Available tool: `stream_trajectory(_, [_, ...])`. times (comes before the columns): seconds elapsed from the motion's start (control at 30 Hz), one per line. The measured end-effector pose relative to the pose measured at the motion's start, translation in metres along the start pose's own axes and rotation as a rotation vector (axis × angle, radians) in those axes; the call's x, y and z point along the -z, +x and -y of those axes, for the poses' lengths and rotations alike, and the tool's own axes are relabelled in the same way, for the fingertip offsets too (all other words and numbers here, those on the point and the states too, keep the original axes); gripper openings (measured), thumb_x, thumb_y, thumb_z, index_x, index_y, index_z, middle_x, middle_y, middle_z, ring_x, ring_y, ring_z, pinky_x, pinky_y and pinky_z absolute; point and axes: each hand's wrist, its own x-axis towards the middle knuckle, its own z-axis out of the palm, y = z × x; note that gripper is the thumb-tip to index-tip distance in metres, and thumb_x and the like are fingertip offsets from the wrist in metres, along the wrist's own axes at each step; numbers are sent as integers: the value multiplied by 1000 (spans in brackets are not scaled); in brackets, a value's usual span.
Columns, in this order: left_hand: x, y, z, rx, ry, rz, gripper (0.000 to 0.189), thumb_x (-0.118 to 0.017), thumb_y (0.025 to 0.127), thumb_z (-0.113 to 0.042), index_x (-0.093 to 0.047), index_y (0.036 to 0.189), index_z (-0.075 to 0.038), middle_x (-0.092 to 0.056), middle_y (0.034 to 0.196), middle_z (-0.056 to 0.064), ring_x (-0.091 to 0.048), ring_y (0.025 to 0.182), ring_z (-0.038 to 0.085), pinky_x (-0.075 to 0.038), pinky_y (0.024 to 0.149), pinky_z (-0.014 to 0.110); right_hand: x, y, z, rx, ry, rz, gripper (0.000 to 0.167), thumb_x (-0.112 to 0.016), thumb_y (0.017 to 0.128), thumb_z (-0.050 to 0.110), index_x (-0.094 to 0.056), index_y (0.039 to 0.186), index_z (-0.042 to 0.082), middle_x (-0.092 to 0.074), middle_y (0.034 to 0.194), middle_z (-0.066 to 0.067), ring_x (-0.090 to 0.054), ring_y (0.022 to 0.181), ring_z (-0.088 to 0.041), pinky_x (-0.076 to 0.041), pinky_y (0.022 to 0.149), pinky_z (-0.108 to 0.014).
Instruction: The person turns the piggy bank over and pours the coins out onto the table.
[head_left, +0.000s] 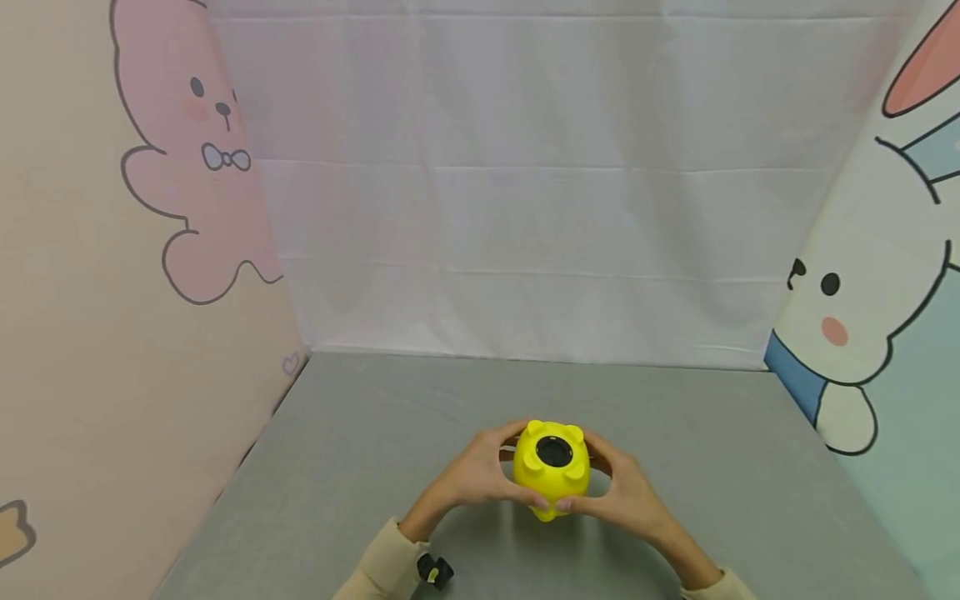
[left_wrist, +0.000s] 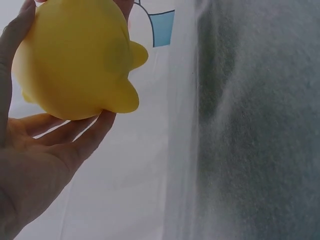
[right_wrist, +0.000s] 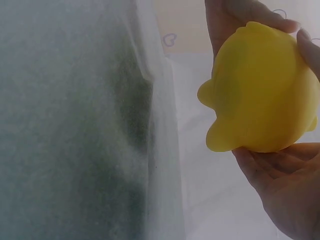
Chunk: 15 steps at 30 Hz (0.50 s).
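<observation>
Both hands hold a round yellow animal-shaped figure [head_left: 551,483] over the grey table, with a dark round disc and several stubby knobs turned up toward the head camera. My left hand [head_left: 480,471] grips its left side, thumb at the near face and fingers round behind. From the other side my right hand [head_left: 626,492] does the same, and the two thumb tips nearly meet at the front. In the left wrist view the figure [left_wrist: 75,60] shows a smooth side and two stubs over the fingers. The right wrist view shows the opposite side of the figure [right_wrist: 265,90].
The grey cloth-covered table [head_left: 375,417] runs back to a white hanging sheet [head_left: 480,183]. A wall with a pink bear [head_left: 187,183] stands at left, and one with a white rabbit [head_left: 847,292] at right. A small black device [head_left: 435,571] sits by the left wrist.
</observation>
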Motion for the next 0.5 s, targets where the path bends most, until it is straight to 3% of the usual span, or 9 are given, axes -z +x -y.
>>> stream_trajectory(0.3, [1, 0, 1, -30, -93, -50, 91, -96, 78, -33, -48, 156, -31, -57, 155, -5, -62, 137, 19, -55, 111, 33, -2, 0, 6, -7, 31, 22, 105, -97, 76, 26, -38, 161, 12, -53, 158, -9, -55, 136, -5, -53, 111, -23])
stream_trajectory(0.5, [-1, -1, 4, 10, -160, -15, 99, -96, 77, -40, -43, 159, -28, -48, 161, 0, -54, 145, 27, -53, 113, 30, -1, -2, 6, -17, 39, 9, 105, -97, 74, 26, -40, 160, 7, -55, 156, -10, -55, 134, 1, -55, 108, -22])
